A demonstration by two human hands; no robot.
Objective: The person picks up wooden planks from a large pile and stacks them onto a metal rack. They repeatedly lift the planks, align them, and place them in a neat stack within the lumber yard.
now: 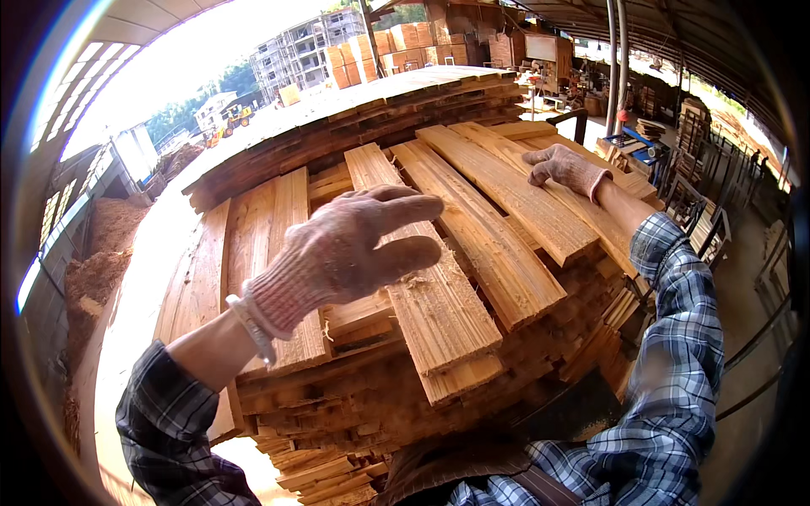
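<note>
My left hand (354, 240), in a pale work glove with a ring-shaped band at the wrist, hovers over a rough wooden plank (447, 312) in the middle of the stack. Its thumb and fingers are stretched out and apart, with nothing held. At the right, my gloved right hand (567, 169) rests on the top of another plank (582, 211), fingers loosely bent and not wrapped round it. Between the two hands lie a plank with a dark edge (481, 244) and a wide plank (515, 198). More planks (270, 244) lie left of my left hand.
Behind the loose planks rises a higher layer of stacked boards (354, 126). Sawdust heaps (105, 253) lie at the left by a wall. Metal posts (617, 67) and racks (704, 219) stand at the right. Further off are timber stacks (405, 51) and a yellow loader (232, 121).
</note>
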